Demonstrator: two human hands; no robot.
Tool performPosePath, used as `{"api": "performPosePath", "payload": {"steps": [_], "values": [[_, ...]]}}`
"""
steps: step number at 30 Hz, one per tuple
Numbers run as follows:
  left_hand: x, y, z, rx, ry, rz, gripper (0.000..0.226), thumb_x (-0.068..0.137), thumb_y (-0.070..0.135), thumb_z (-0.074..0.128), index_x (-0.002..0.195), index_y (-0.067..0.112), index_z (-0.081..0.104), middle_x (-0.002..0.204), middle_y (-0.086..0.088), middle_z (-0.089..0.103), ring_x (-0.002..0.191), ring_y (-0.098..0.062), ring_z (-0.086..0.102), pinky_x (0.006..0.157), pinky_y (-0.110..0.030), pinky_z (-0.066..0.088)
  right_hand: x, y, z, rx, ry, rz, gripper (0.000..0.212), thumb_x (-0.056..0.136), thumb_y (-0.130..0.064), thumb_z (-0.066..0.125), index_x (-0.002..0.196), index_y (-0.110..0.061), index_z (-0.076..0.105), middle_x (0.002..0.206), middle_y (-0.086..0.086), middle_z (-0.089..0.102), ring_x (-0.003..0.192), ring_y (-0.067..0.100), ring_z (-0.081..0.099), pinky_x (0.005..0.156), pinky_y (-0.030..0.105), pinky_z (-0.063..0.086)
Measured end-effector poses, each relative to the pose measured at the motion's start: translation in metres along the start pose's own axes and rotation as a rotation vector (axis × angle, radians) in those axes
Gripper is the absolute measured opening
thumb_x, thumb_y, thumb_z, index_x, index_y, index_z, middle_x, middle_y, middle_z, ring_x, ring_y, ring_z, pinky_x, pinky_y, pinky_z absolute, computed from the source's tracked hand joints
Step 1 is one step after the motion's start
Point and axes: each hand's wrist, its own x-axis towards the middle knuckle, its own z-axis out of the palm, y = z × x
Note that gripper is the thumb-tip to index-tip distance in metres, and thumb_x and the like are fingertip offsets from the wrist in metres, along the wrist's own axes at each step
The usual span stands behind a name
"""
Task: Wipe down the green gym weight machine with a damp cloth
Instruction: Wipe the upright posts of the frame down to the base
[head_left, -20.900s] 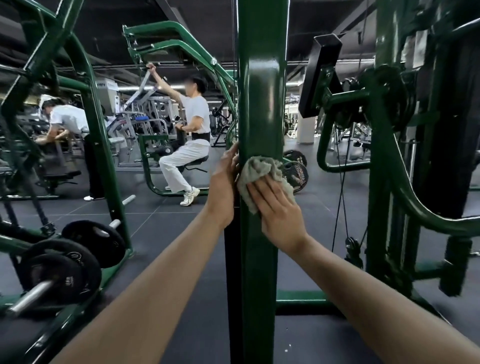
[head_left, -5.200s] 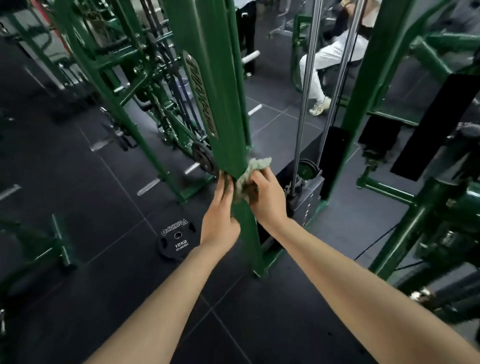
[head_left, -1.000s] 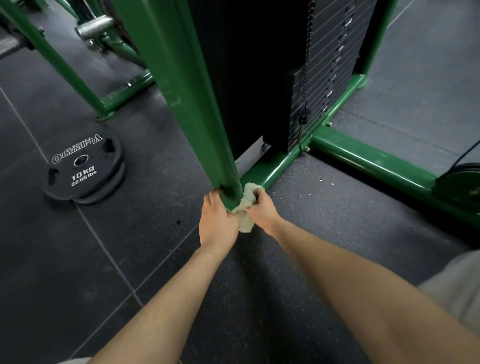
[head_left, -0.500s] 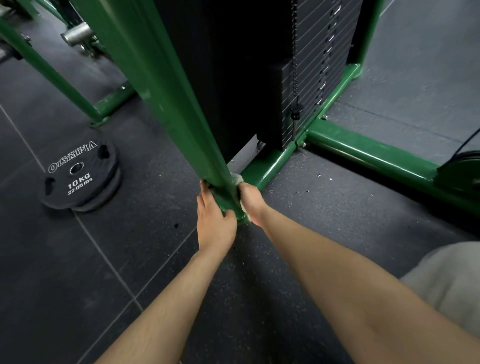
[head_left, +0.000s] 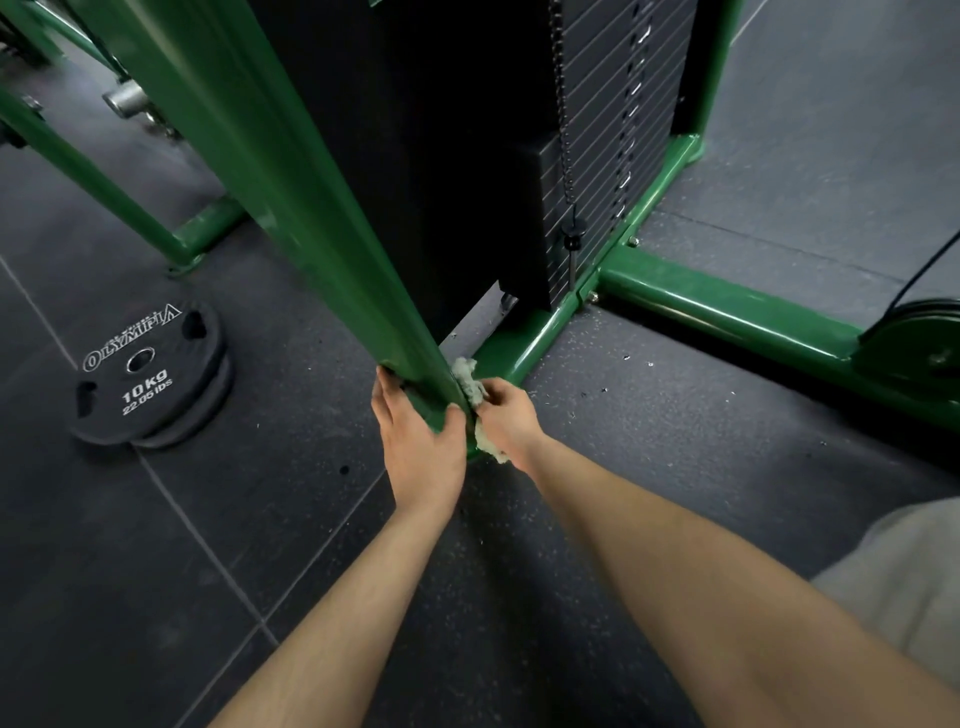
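Note:
A green upright post (head_left: 291, 197) of the weight machine slants down to the dark rubber floor at mid-frame. My left hand (head_left: 418, 447) wraps the foot of the post, fingers on its left face and thumb on its front. My right hand (head_left: 506, 415) grips a pale grey-green cloth (head_left: 467, 376) and presses it against the post's right side, just above the floor. A bit of cloth also shows under the right palm. Behind the post stands the black weight stack (head_left: 608, 135) with its chain and selector pin.
A black 10 kg Olympia plate (head_left: 148, 374) lies flat on the floor to the left. A green base rail (head_left: 727, 306) runs to the right toward a pulley (head_left: 924, 338). Another green frame leg (head_left: 93, 176) stands at far left. My grey-clad knee (head_left: 904, 577) is at right.
Both hands stay at the foot of the post. The cloth has come back into sight above and below my right hand, which has shifted slightly along the post's right side.

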Motion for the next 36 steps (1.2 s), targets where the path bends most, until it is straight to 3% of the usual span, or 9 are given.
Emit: {"api": "performPosePath", "payload": {"steps": [4, 6, 10, 16, 21, 26, 30, 33, 36], "values": [[0.003, -0.005, -0.010, -0.028, -0.062, 0.012, 0.087, 0.094, 0.026, 0.069, 0.164, 0.029, 0.017, 0.163, 0.007, 0.027, 0.139, -0.024, 0.050, 0.107, -0.048, 0.050, -0.005, -0.019, 0.008, 0.277, 0.074, 0.100, 0.033, 0.092, 0.003, 0.051, 0.102, -0.016, 0.075, 0.095, 0.008, 0.078, 0.089, 0.027, 0.076, 0.083, 0.045, 0.064], [0.005, -0.006, -0.016, -0.056, -0.070, -0.004, 0.081, 0.094, 0.027, 0.068, 0.161, 0.033, 0.023, 0.159, 0.011, 0.031, 0.134, -0.022, 0.054, 0.106, -0.048, 0.051, -0.010, -0.037, 0.012, 0.380, 0.014, 0.076, 0.034, 0.094, 0.007, 0.050, 0.109, -0.009, 0.075, 0.099, 0.014, 0.078, 0.087, 0.026, 0.076, 0.080, 0.042, 0.065], [0.005, -0.002, -0.019, -0.091, -0.068, -0.033, 0.073, 0.094, 0.032, 0.067, 0.158, 0.036, 0.031, 0.156, 0.016, 0.035, 0.129, -0.021, 0.057, 0.105, -0.052, 0.052, -0.015, -0.055, 0.015, 0.302, -0.045, -0.019, 0.032, 0.092, 0.009, 0.049, 0.106, -0.003, 0.076, 0.096, 0.017, 0.077, 0.086, 0.029, 0.075, 0.075, 0.040, 0.065], [0.004, -0.003, -0.013, -0.072, -0.071, -0.021, 0.081, 0.095, 0.032, 0.067, 0.163, 0.035, 0.022, 0.163, 0.013, 0.028, 0.139, -0.020, 0.050, 0.112, -0.050, 0.047, -0.016, -0.081, 0.019, 0.238, -0.072, -0.126, 0.033, 0.094, 0.000, 0.053, 0.094, -0.024, 0.076, 0.093, -0.001, 0.077, 0.100, 0.022, 0.072, 0.089, 0.038, 0.061], [0.003, -0.001, -0.018, -0.097, -0.080, -0.041, 0.079, 0.094, 0.035, 0.065, 0.161, 0.038, 0.024, 0.162, 0.016, 0.031, 0.136, -0.022, 0.054, 0.111, -0.053, 0.048, -0.006, -0.060, 0.017, 0.055, -0.149, -0.023, 0.023, 0.090, -0.009, 0.045, 0.088, 0.002, 0.065, 0.087, 0.020, 0.069, 0.079, 0.033, 0.063, 0.070, 0.040, 0.051], [0.002, 0.014, -0.022, -0.124, 0.070, 0.029, 0.074, 0.093, 0.021, 0.063, 0.160, 0.030, 0.031, 0.159, 0.011, 0.035, 0.141, -0.016, 0.047, 0.113, -0.045, 0.044, -0.004, -0.063, 0.021, 0.172, -0.158, 0.037, 0.039, 0.083, -0.022, 0.048, 0.105, -0.002, 0.074, 0.107, 0.024, 0.074, 0.100, 0.037, 0.073, 0.096, 0.056, 0.057], [0.004, 0.030, -0.024, -0.209, 0.173, 0.043, 0.074, 0.092, 0.015, 0.062, 0.158, 0.031, 0.033, 0.156, 0.012, 0.036, 0.140, -0.015, 0.047, 0.112, -0.046, 0.047, -0.039, -0.120, 0.015, 0.331, -0.189, -0.054, 0.029, 0.098, -0.020, 0.056, 0.116, -0.012, 0.077, 0.105, 0.010, 0.078, 0.101, 0.027, 0.075, 0.098, 0.046, 0.058], [0.003, 0.034, -0.023, -0.238, 0.173, 0.053, 0.074, 0.091, 0.015, 0.062, 0.157, 0.031, 0.032, 0.155, 0.013, 0.036, 0.140, -0.015, 0.048, 0.112, -0.050, 0.047, -0.044, -0.145, 0.015, 0.289, -0.195, -0.097, 0.031, 0.104, -0.026, 0.055, 0.129, -0.020, 0.072, 0.119, 0.004, 0.075, 0.108, 0.021, 0.070, 0.101, 0.038, 0.055], [-0.001, 0.039, -0.027, -0.282, 0.204, 0.066, 0.074, 0.090, 0.007, 0.061, 0.156, 0.029, 0.036, 0.153, 0.012, 0.040, 0.134, 0.004, 0.045, 0.109, -0.020, 0.043, -0.043, -0.120, 0.014, 0.281, -0.206, -0.137, 0.029, 0.105, -0.016, 0.049, 0.118, -0.010, 0.075, 0.101, 0.003, 0.076, 0.088, 0.008, 0.073, 0.075, 0.021, 0.058]]}}
